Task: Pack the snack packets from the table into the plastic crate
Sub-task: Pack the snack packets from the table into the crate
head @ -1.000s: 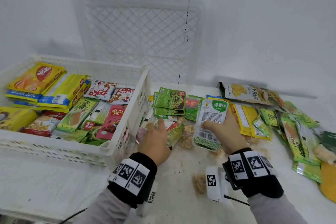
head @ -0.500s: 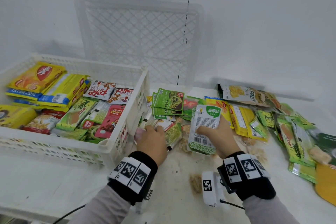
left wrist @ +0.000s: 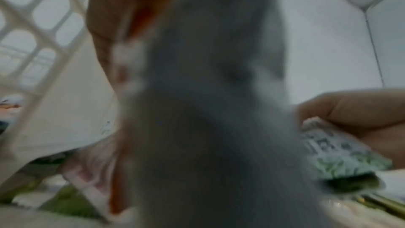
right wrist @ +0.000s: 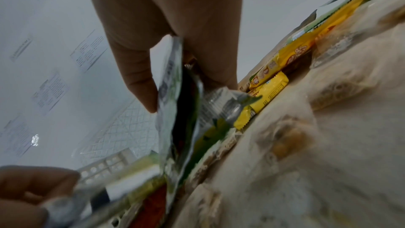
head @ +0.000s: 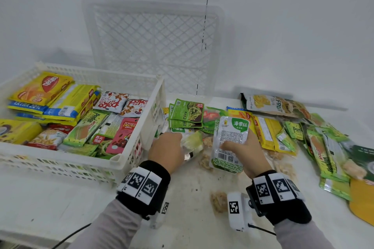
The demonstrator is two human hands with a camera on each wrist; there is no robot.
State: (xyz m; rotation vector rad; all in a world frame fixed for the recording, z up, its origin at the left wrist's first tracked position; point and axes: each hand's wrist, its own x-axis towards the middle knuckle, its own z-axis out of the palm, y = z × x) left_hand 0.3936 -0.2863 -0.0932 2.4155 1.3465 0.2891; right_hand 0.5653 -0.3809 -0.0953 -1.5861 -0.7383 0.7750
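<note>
Since a second ago, the white seaweed pouch has been drawn nearer, pinched by the right hand. A crinkled foil packet is gripped by the left hand, hard against the crate wall. Bare counter is left nearest. Beyond, "Pandan" and "FRUIT" packets are piled; "Poko" and "EXTRA 20%" are read inside the lattice crate.

Crate left of loose packets
</note>
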